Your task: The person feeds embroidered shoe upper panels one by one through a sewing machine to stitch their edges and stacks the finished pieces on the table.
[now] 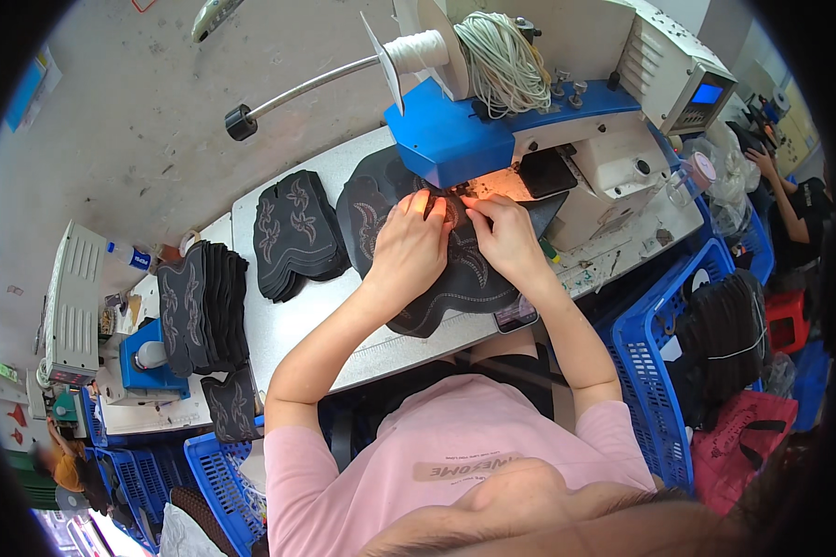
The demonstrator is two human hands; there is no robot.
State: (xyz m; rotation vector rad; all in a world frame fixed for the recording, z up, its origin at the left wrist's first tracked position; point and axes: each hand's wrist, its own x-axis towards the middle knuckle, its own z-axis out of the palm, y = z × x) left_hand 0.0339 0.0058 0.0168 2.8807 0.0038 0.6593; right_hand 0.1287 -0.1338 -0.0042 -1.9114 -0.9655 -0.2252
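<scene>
A large black panel (449, 295) with pale curling stitching lies on the machine's table, partly beneath the blue machine head (450, 139). My left hand (411, 243) rests on top of it, fingers stretched forward and lying flat, with their tips lit orange by a lamp. Close by on the right, my right hand (503, 239) has its fingers curled together and the thumb drawn in by the lit spot. Whatever sits between those fingers is too small to make out. The head hides the needle area.
Left of my hands lie a stack of stitched black panels (299, 232) and a taller stack (202, 306). A dark phone (547, 174) rests on the machine bed. A blue crate (648, 371) stands at the right, another blue crate (223, 492) at the lower left. A thread spool (416, 51) sits above.
</scene>
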